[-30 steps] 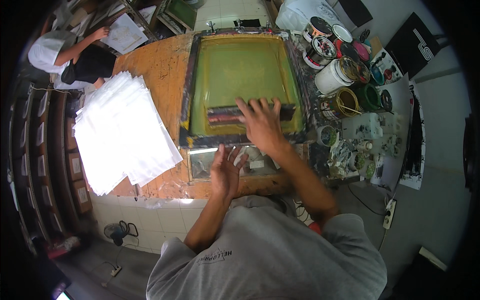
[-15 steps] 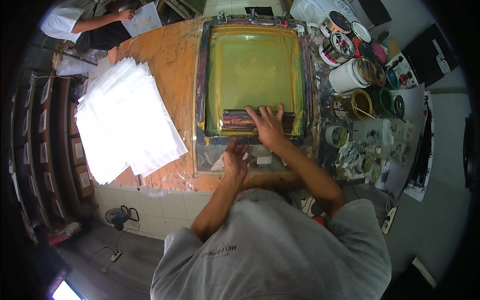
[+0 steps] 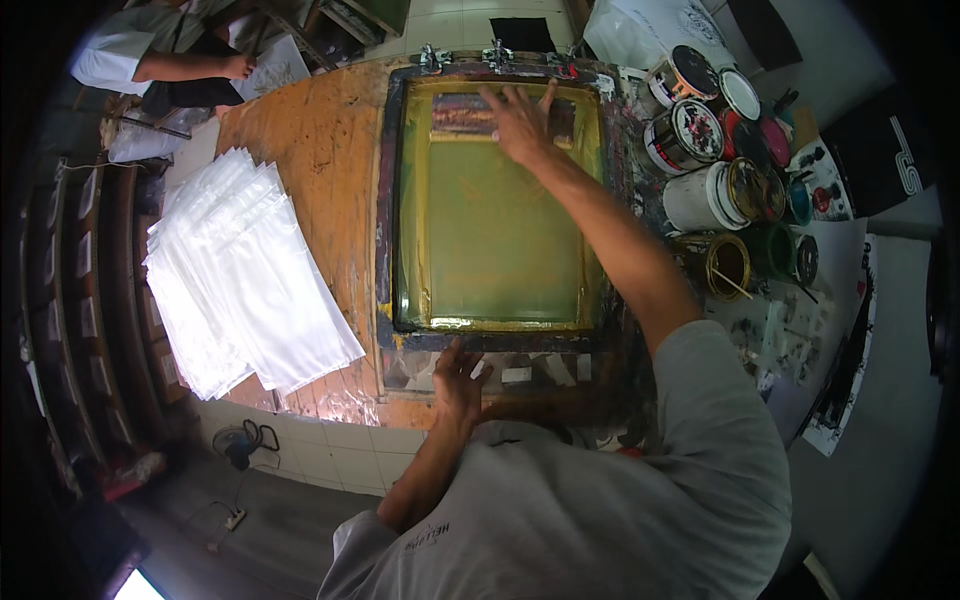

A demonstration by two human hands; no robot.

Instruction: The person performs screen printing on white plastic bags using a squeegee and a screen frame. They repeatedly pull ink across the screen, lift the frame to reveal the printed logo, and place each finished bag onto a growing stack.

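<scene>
Head view: your right hand [image 3: 522, 128] has its fingers clamped on the squeegee [image 3: 460, 116], at the far end of the screen-printing frame [image 3: 540, 343]. Just beyond those fingers stand metal clamps [image 3: 498, 58]; ink-stained cans [image 3: 697, 130] crowd to their right. Your left hand [image 3: 460, 388], fingers apart, is by the frame's near edge, white sheets [image 3: 250, 300] fanned on the bench [image 3: 325, 180] leftward.

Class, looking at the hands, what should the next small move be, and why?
The right hand should probably draw the squeegee nearer: it holds it at the far end of the frame, green mesh stretches across the near side, and the left hand is by the near edge.
</scene>
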